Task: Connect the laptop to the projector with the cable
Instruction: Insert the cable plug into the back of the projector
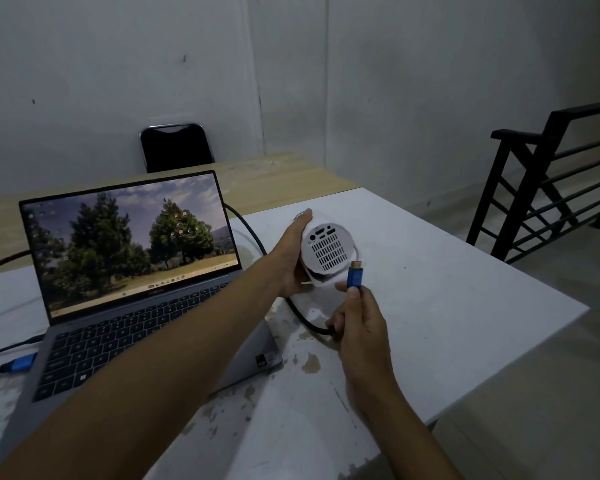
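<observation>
My left hand (291, 261) clamps the white projector (326, 247) on the surface (465, 289); my right hand (357, 320) pinches the cable's blue plug (354, 277) just below its rear ports. A crooked or flipped plug could jam, or push the projector askew.

No legible text, brand or number found. Icons on the open grey laptop (132, 271) screen at left of frame and a small sticker (262, 360) on its palm rest are too small to read.
</observation>
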A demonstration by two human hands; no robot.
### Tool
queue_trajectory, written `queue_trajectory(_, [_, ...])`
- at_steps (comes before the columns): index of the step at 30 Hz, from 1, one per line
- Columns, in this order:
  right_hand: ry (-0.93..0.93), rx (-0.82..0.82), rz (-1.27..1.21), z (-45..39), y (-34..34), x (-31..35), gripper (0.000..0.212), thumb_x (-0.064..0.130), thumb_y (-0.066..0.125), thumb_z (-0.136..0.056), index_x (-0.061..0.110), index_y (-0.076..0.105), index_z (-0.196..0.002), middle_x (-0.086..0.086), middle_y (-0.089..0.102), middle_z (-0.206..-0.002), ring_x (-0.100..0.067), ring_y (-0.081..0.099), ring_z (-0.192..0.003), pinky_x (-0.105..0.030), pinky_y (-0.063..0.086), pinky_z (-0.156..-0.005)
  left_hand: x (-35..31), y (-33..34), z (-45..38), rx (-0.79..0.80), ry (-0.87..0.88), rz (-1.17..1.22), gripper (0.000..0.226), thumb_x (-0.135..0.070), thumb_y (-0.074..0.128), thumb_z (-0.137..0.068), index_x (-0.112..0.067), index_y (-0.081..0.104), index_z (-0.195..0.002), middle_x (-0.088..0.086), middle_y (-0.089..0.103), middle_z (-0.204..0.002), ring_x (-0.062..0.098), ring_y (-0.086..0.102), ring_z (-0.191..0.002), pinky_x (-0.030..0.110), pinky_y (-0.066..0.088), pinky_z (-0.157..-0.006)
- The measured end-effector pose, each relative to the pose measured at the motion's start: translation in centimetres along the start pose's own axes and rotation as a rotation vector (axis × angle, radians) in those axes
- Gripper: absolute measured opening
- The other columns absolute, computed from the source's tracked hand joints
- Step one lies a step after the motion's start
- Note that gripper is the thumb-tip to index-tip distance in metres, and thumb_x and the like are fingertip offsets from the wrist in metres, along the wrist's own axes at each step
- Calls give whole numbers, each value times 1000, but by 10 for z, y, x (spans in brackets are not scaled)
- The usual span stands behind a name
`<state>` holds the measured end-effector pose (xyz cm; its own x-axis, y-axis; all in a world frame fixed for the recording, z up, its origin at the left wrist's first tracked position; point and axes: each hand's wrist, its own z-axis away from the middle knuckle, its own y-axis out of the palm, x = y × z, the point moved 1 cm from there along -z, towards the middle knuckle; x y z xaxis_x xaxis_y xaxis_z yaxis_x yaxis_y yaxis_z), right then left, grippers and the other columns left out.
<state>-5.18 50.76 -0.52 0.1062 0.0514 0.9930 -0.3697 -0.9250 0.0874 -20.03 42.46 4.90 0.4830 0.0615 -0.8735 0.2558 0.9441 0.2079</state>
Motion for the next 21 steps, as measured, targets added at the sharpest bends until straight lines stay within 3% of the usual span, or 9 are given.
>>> queue_trajectory(2, [-9,-22,-48,1,-3,8,34,48,39,-99,26,59,-116,4,50,-64,-17,53,-69,-28,51,-72,-2,-1,6,15,3,-41,68,-78,39,-88,-19,74,-88,8,78,-79,27,65,-83,32,53,-70])
queue_trajectory(4, [-14,-28,-71,0,-7,20,28,40,42,-101,19,60,-109,4,50,-61,-15,51,-64,-20,52,-65,-5,-2,16,10,-6,-57,71,-81,44,-82,-19,76,-91,11,76,-98,30,63,-95,37,50,-91])
queue_trajectory(8, [-3,9,-2,0,-5,47,25,42,46,-100,25,63,-106,2,60,-74,-10,53,-62,-15,47,-54,-5,-5,29,-15,3,-48,75,-85,54,-72,-19,77,-100,13,75,-115,31,64,-101,39,45,-105])
queue_trajectory(12, [-14,13,108,-1,1,61,24,45,49,-98,26,64,-97,1,65,-77,-10,53,-59,-21,48,-55,-4,-6,37,4,-3,12,78,-87,55,-69,-18,79,-95,11,76,-104,29,64,-94,44,46,-99])
queue_trajectory(16, [-2,5,184,-1,6,65,25,44,50,-98,24,64,-101,-1,68,-91,-10,56,-63,-17,45,-54,-6,-3,48,-3,4,47,86,-88,55,-68,-17,78,-110,16,73,-118,35,64,-109,60,45,-103])
queue_trajectory(21, [-10,-4,221,-1,10,71,22,45,50,-99,28,61,-90,-1,68,-92,-10,56,-67,-19,45,-55,-9,1,59,-25,6,21,83,-86,51,-75,-15,78,-106,14,75,-104,32,68,-97,57,49,-100])
